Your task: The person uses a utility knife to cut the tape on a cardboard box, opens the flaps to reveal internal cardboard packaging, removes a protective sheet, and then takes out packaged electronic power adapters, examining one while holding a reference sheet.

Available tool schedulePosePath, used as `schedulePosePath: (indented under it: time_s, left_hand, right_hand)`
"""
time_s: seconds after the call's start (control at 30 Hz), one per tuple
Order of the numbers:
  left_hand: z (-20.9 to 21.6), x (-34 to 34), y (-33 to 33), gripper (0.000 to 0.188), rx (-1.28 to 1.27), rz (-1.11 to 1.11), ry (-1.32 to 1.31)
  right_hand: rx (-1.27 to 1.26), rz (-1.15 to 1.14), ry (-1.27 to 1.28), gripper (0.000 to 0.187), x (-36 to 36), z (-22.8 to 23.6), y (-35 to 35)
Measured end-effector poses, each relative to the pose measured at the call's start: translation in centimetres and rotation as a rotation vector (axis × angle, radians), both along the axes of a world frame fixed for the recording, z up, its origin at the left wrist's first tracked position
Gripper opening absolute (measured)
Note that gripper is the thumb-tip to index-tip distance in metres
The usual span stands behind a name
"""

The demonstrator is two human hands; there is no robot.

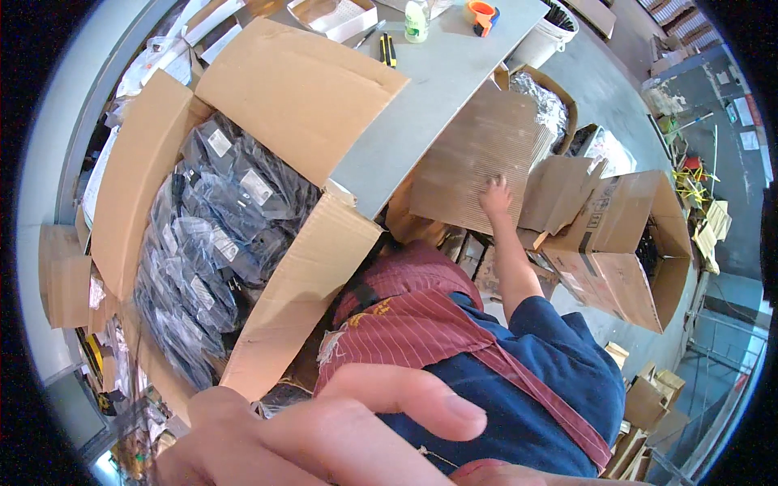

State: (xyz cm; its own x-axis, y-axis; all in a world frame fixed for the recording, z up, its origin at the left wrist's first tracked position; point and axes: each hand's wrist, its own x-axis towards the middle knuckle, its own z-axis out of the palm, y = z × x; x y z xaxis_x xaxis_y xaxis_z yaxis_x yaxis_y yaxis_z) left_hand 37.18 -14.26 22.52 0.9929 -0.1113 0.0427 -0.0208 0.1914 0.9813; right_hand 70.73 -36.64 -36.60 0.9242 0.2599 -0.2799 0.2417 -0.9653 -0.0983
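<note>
Very near the camera, my left hand [324, 429] crosses the lower edge, large in the picture. One finger stretches to the right, apart from the others, and nothing shows in the hand. My right arm reaches forward, and my right hand [496, 197] lies with spread fingers on a brown corrugated cardboard sheet [462, 154]. To the left stands a large open cardboard box [300, 300] with its flaps folded out. Many dark items in clear plastic bags [219, 243], some with white labels, fill it.
On the grey table [438, 89] are a bottle [416, 23], a yellow-black utility knife [388, 50], an orange and blue tape dispenser [481, 16] and a white box [332, 18]. A white bucket [547, 42] stands beyond. Another open cardboard box [616, 243] is at the right.
</note>
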Motion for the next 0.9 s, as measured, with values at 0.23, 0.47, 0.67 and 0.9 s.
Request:
schedulePosePath:
  time_s: [0.23,0.47,0.67,0.9]
  left_hand:
    - [0.8,-0.6,0.1,0.023,0.038,0.082,0.007]
    - [1.9,-1.7,0.4,0.025,0.046,0.16,0.028]
    - [2.9,-1.2,0.7,0.027,0.083,0.242,0.088]
    - [0.4,0.0,1.4,0.023,-0.088,0.075,-0.086]
  right_hand:
    - [0.085,-0.226,0.155,0.065,4.4,2.0,-3.7]
    - [0.137,-0.324,0.136,0.102,3.1,0.6,-2.6]
    - [0.122,-0.228,0.107,0.077,4.3,1.7,-3.2]
    - [0.519,-0.532,-0.28,0.042,7.9,3.0,-10.5]
